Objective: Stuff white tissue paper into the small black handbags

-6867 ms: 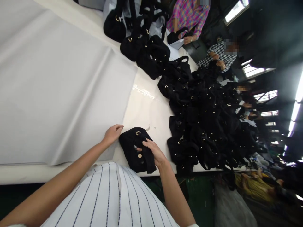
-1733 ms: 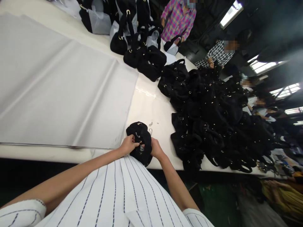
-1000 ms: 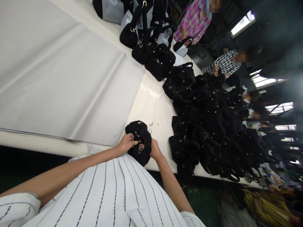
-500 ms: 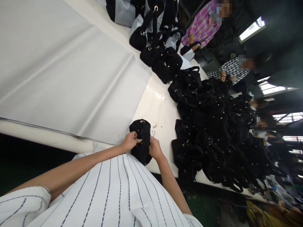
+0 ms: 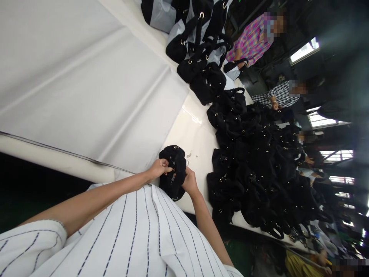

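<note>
A small black fabric bag with gold-coloured rings stands at the table's near edge, close to my body. At its opening, my left hand pinches the bag's left rim between thumb and fingers. My right hand grips the opposite side, its fingertips partly hidden behind the black cloth. Between the two hands the mouth of the bag is parted, and a little of the inside shows. Just beyond the bag lie tiny pale scraps on the white tabletop.
A large grey-white sheet covers the table's left side. Many black bags are heaped on the right. Black-and-grey bags stand at the far side. Co-workers in a plaid shirt and a checked shirt work across the table.
The bag's mouth has been spread wider, showing more of its inside. Both hands stay on it. The camera view has shifted slightly.
</note>
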{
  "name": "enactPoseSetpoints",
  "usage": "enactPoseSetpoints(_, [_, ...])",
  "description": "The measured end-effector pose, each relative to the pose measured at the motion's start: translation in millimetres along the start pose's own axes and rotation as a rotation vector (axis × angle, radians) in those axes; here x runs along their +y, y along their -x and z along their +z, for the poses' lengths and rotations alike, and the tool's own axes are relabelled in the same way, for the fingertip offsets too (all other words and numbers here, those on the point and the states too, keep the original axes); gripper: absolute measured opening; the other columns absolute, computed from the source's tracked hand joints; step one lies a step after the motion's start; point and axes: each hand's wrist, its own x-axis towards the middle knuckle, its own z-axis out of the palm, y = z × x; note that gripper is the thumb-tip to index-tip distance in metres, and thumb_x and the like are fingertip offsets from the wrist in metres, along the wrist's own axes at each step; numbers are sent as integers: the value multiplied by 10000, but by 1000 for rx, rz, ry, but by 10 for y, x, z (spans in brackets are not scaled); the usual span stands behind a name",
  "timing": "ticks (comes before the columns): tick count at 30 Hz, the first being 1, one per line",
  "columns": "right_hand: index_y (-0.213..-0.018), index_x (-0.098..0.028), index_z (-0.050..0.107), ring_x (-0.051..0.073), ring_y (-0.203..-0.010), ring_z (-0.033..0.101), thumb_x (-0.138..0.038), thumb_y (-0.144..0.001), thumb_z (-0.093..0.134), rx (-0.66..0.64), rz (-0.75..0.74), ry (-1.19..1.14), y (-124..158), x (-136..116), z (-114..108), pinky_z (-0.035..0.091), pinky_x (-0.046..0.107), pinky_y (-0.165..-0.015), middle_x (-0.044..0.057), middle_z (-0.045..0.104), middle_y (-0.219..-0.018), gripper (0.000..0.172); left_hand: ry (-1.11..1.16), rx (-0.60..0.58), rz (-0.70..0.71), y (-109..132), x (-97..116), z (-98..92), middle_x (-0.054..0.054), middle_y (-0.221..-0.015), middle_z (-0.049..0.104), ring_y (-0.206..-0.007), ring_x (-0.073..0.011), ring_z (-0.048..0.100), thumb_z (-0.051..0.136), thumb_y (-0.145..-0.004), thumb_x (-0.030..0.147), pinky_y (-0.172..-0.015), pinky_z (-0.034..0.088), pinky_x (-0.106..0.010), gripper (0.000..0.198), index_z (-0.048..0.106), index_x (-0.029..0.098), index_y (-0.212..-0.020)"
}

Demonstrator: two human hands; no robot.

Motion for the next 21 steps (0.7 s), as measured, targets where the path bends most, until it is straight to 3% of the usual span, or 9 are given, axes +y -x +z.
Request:
enactPoseSetpoints(5, [-713,-169,565,134,-587,471,-257,-723,547,27,43,1,-6,47,20,425,250,-550,-4,540,-634,91,60,-34,-10,4,-1,-53,58,-489,535,-463,-95,496,786,-542,307,-495,406,-241,338,488,181,-640])
enactPoseSetpoints(13, [-884,-152,641,157,-619,532,-368,-704,657,19,119,55,-24,268,36,478,282,-611,1,581,-657,282,136,-59,-15,-85,-55,-40,52,-514,539,-473,-98,502,769,-572,286,-515,403,-247,305,504,175,-673])
enactPoseSetpoints(21, [-830,-154,635,152,-628,538,-323,-733,632,-27,66,94,-125,176,5,470,280,-622,4,589,-675,195,124,-3,-16,-115,-45,-33,46,-521,542,-483,-103,505,725,-619,249,-515,393,-242,252,490,177,-673])
